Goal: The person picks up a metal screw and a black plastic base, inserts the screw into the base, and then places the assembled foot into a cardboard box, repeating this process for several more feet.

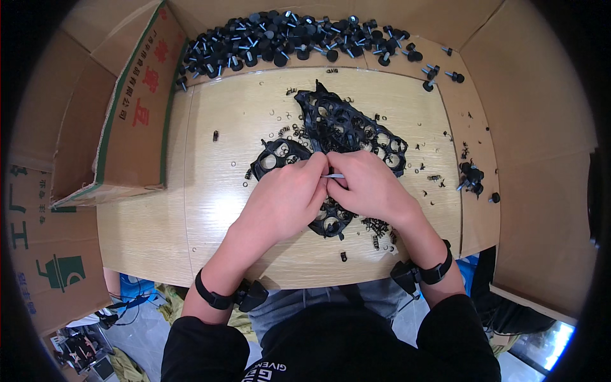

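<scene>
My left hand [285, 196] and my right hand [372, 186] meet over the middle of the table, fingers closed and pressed together. Between their fingertips is a slim light-grey piece [332, 176], which may be a bolt shank; both hands grip it, and most of it is hidden. Under and behind the hands lies a crumpled black sheet with round holes [347, 116], with small dark springs and rings on it. One lobe of it [331, 219] shows below the hands. More small springs [377, 226] are heaped beside my right wrist.
A pile of black round-headed bolts [273, 39] lines the far edge. A few more bolts [471, 178] lie at the right. An open cardboard box [137, 108] stands at the left. Cardboard walls [541, 146] enclose the wooden table [223, 210]. Loose rings and springs are scattered about.
</scene>
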Demonstrator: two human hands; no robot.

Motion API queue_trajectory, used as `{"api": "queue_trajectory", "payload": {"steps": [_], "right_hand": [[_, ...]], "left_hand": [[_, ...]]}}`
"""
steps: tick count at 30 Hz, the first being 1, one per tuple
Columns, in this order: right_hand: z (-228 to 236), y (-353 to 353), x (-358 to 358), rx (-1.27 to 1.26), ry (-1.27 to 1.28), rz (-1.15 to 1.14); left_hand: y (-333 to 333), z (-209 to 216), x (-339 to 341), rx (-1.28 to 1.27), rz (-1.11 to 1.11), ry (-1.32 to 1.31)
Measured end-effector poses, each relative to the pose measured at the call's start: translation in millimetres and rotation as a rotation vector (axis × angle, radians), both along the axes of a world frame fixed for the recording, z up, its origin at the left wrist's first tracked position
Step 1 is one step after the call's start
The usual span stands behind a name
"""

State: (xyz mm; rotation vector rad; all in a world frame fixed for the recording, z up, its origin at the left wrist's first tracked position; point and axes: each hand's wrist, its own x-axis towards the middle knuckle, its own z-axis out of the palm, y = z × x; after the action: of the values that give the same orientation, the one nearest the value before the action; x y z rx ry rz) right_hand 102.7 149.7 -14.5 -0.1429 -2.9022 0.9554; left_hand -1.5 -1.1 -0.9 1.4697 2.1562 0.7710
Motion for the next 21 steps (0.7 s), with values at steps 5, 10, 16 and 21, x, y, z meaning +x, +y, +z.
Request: {"api": "queue_trajectory", "payload": {"steps": [5,10,16,21], "right_hand": [[-2.2,0.4,0.2,-0.017,-0.004,-0.009],[-1.0,0.7,0.3,-0.016,0.000,-0.012],[-1.6,1.2,-1.1,-0.033,-0.011,-0.041],[3.3,0.8,-2.5,-0.140,0.036,-0.094]], "left_hand": [[0.3,0.6,-0.2,0.014,-0.001,-0.020],[1.8,-3.2,-1.5,0.062,-0.002,-0.038],[2.0,-7.9,-7.7,0.148,0.009,-0.233],[4.2,-11.8,-11.4,0.169,0.077,-0.339]]}}
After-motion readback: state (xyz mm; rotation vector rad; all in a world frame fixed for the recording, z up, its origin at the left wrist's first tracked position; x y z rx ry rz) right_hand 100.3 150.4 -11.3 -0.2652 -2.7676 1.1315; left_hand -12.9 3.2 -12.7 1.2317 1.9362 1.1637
